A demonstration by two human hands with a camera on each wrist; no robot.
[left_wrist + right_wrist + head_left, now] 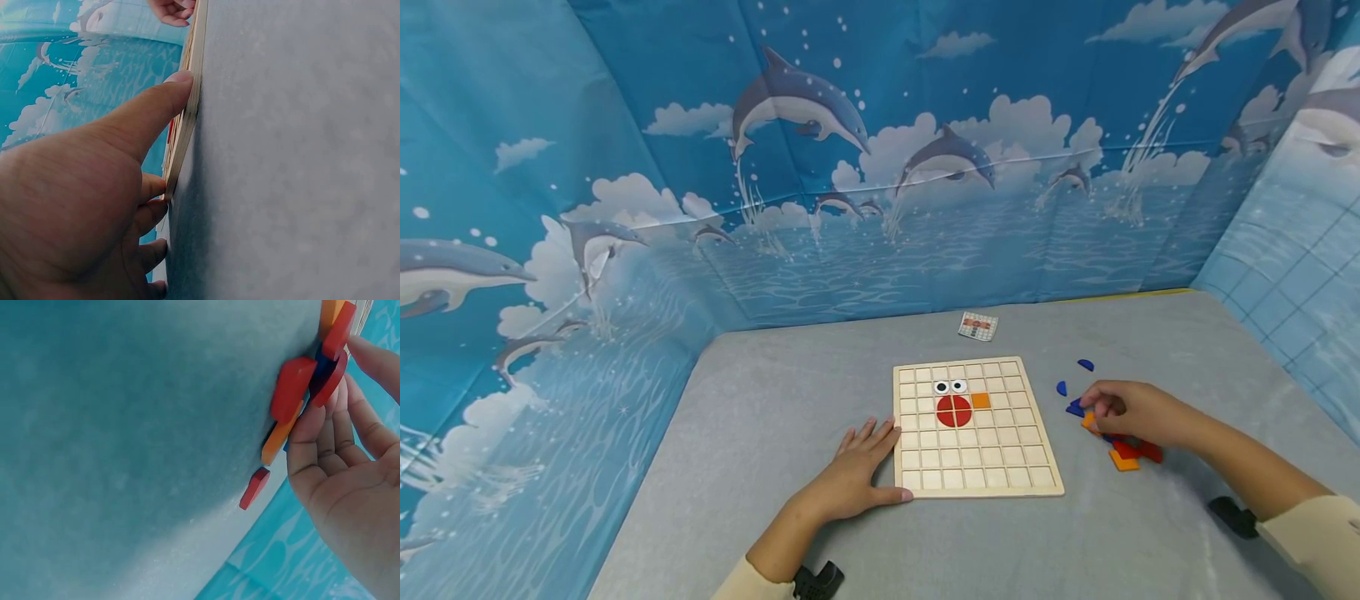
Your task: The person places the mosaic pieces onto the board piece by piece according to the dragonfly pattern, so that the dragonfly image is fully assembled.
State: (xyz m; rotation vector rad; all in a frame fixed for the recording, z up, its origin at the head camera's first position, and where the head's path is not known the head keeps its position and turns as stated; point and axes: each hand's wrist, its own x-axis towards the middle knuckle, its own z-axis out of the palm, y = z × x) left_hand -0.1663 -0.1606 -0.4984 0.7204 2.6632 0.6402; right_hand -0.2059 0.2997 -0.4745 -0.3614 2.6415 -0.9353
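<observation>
Left hand (856, 479), fingers extended, braces the pale wooden grid board (971, 457); right hand (1138, 411), grip unclear, seemingly selects among flat coloured pieces (1124, 462) at right; next likely needs a clean pinch.

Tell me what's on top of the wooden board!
Two eye pieces, a red circle and an orange square sit on the wooden board. What's beneath them is hidden, and the left hand covers one corner.

1 high forward-and-down head view, 2 close wrist views
</observation>
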